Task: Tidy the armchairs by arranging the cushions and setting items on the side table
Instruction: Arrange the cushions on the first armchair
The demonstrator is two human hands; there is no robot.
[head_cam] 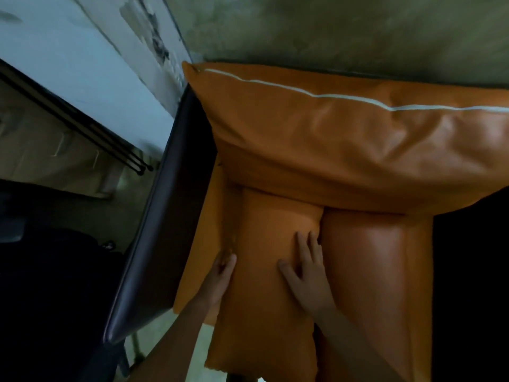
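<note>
We are settling the narrow seat cushion (264, 285), which is lying lengthwise from 6 toward 12 o'clock on the armchair seat. Its far end is tucking under the big back cushion (344, 128).

Our right hand (308, 271) is pressing flat on its top near the 3 o'clock edge, with fingers straight and spread, holding nothing. Our left hand (221, 274) is working at the 9 o'clock edge, thumb on top and fingers curling down into the gap beside the orange side panel (203, 244). It appears to be gripping that edge, though the fingertips are hidden.

A second seat cushion (371, 271) is lying against it at 3 o'clock, and the dark armrest (154, 230) is running along at 9 o'clock.

We are judging three risks. The covers are looking slick, so a flat palm may skid instead of moving the cushion. The near end is overhanging the seat front at 6 o'clock, so a careless pull could slide it onto the floor. Shoving hard toward 12 o'clock could bunch the back cushion or ride this cushion up over its neighbour.
</note>
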